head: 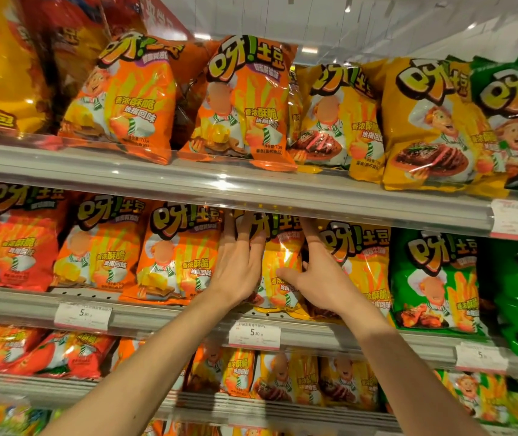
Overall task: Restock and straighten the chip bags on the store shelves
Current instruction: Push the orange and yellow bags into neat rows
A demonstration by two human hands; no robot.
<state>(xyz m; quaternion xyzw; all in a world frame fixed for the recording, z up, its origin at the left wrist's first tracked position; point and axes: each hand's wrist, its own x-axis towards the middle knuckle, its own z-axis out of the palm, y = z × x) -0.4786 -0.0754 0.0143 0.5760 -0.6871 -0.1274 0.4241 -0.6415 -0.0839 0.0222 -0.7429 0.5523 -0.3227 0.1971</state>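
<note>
A yellow chip bag (284,259) stands on the middle shelf (163,316) between an orange bag (176,256) and another yellow bag (364,265). My left hand (240,265) lies flat against its left side, fingers straight and pointing up under the shelf above. My right hand (317,272) is at its right side, with the thumb across the bag's front and the fingers reaching behind its right edge.
The top shelf (220,180) carries orange, yellow and green bags leaning forward over its clear rail. Green bags (434,278) fill the middle shelf's right end, red ones (9,240) the left. Price tags (254,333) hang on the rails. A lower shelf holds more bags.
</note>
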